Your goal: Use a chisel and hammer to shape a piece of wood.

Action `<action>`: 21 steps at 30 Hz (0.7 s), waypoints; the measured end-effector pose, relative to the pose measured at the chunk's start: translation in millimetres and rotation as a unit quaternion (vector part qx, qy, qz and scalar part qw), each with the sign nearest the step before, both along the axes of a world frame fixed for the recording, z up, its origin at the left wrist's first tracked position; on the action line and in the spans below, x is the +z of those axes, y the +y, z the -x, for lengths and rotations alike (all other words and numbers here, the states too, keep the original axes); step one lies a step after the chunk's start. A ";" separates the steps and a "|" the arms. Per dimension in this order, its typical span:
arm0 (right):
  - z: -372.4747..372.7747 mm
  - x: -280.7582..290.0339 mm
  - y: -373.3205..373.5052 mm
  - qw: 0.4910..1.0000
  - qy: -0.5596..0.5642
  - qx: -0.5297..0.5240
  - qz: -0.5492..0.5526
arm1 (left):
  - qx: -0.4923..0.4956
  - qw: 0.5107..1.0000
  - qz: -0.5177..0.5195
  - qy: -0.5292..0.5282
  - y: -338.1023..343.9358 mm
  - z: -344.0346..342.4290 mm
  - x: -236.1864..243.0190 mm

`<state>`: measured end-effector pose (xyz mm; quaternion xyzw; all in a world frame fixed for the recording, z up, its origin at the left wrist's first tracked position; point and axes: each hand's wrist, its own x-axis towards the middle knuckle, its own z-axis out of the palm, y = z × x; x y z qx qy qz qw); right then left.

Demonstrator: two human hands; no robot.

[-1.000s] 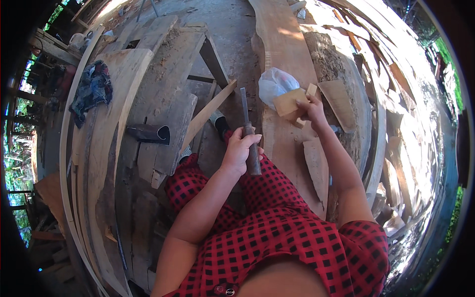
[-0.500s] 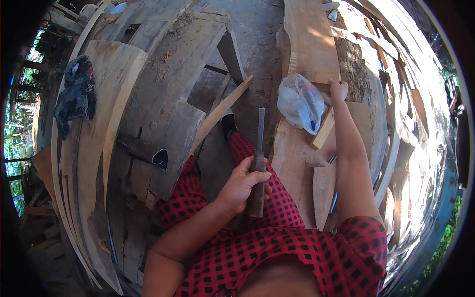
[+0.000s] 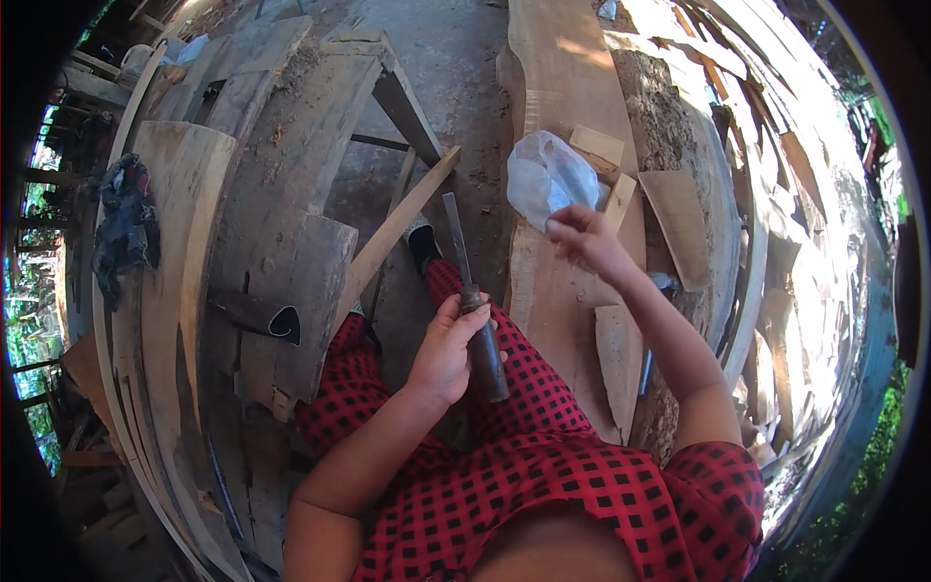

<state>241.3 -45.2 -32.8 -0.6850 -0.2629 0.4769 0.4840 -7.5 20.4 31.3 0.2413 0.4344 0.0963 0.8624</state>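
Note:
My left hand (image 3: pixel 448 351) is closed around the dark handle of a chisel (image 3: pixel 458 241), whose flat metal blade points up and away from me. In front of the plastic bag, my right hand (image 3: pixel 586 244) hangs with loosely bent fingers apart and nothing visible in them. That clear, crumpled plastic bag (image 3: pixel 549 175) sits on a wide plank (image 3: pixel 558 315) to my right. Beside the bag lie a short wood block (image 3: pixel 597 145) and a narrow wood strip (image 3: pixel 620 200).
A worn wooden bench (image 3: pixel 291 194) stands on the left, with a dark curved sheet piece (image 3: pixel 260 318) on it. A slanted wood bar (image 3: pixel 400 228) juts from its side. A dark rag (image 3: pixel 126 223) hangs farther left. Stacked offcuts (image 3: pixel 776 291) fill the right.
My right hand has left the wood beside the bag and moved left and nearer to me. My left hand has shifted left with the chisel, which now tilts. The view has turned slightly.

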 end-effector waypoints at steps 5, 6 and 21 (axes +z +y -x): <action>104.8 39.0 -51.1 0.964 0.223 0.132 -0.064 | 0.045 0.994 -0.083 -0.045 -8.8 -12.1 -34.9; 114.4 39.2 -54.4 0.966 0.218 0.124 -0.067 | 0.037 0.994 -0.084 -0.050 -10.8 -15.4 -36.6; 56.1 -23.7 -113.6 0.922 0.038 -0.386 -0.016 | -0.196 0.964 -0.179 0.020 -14.7 -19.2 -8.6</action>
